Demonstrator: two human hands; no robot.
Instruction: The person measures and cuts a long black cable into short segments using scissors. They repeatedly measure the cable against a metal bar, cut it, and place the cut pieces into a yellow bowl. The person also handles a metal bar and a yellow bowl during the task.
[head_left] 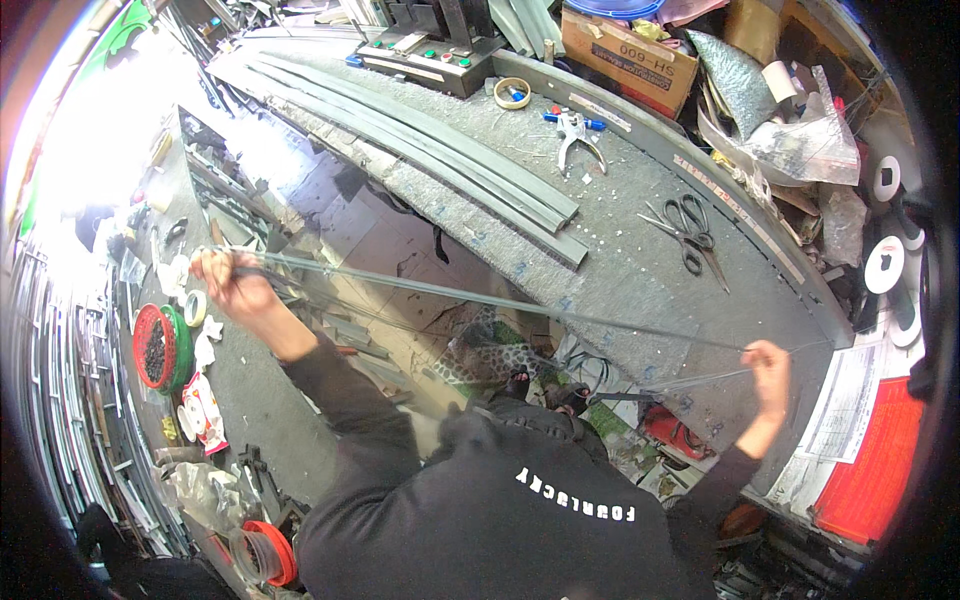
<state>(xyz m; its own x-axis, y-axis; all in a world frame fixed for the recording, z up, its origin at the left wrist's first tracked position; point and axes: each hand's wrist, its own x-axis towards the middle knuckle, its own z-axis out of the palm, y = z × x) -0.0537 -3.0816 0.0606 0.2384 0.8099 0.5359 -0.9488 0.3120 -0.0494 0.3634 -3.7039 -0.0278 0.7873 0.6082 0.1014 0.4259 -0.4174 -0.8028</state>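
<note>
A long, thin grey strip [440, 289] stretches across in front of me, over the gap between two work surfaces. At the left end my left hand [228, 282] has its fingers closed round the strip, and the hand is slightly blurred. My right hand [768, 375] pinches the other end above the right part of the bench. Thinner strands hang below the strip, running between both hands. Several grey profile lengths [430, 150] lie side by side on the far bench [640, 270], beyond the strip. Scissors [690, 235] and white-handled pliers [580, 140] rest there too.
A tape roll [512, 94] and a black machine with buttons [430, 60] stand at the back. Beside my left arm are a red basket [154, 346] of small dark parts and a clear bag [215, 492]. A cardboard box [628, 65] and papers [845, 400] line the right.
</note>
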